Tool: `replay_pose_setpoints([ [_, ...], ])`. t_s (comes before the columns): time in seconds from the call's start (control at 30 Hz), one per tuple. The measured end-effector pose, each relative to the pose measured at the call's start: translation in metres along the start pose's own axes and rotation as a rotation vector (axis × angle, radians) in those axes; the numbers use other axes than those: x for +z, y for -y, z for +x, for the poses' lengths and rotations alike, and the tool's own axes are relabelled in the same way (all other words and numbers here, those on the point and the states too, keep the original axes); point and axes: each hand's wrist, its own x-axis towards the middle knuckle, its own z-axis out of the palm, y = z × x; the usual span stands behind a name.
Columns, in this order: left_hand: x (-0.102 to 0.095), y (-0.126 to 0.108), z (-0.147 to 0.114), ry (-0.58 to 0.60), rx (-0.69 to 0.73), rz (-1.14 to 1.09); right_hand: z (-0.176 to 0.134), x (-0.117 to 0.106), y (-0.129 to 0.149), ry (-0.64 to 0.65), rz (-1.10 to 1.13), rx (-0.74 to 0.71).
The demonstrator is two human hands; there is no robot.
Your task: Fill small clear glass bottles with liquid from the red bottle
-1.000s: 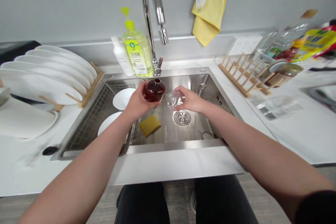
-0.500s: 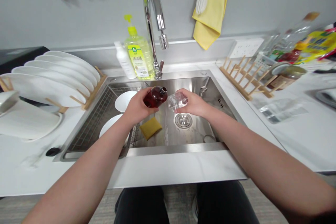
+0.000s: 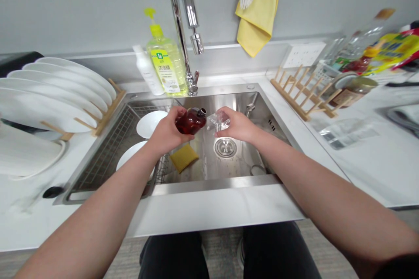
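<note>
My left hand (image 3: 170, 130) is closed around a dark red-brown bottle (image 3: 191, 121), tilted so its uncapped mouth points up and to the right. Just right of that mouth, my right hand (image 3: 236, 124) grips a small clear plastic container (image 3: 217, 122); whether it is a cup or a wrapper I cannot tell. Bottle and container are close but apart, both above the steel sink (image 3: 212, 170). Beneath the left hand, a yellow sponge (image 3: 183, 158) lies on the sink floor. The drain (image 3: 225, 147) sits below my right hand.
A wire basket with two white bowls (image 3: 151, 124) fills the sink's left side. Behind stand the faucet (image 3: 178, 17), a yellow-green dish soap bottle (image 3: 166, 67) and a white bottle (image 3: 147, 69). Plates (image 3: 55, 96) stand in a left rack; a wooden rack (image 3: 294, 96) is right.
The camera view has shifted slightly, moving the surroundings left and up at the back. Both hands keep their grips, and bottle and container stay near each other with little visible change.
</note>
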Motion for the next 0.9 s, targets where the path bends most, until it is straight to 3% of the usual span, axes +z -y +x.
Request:
replay_pose_setpoints([
  [0.9,-0.0016,0.0077,0.0017,-0.022,0.103,0.113,-0.0015,-0.0044,0.0083,-0.066,-0.002,-0.030],
])
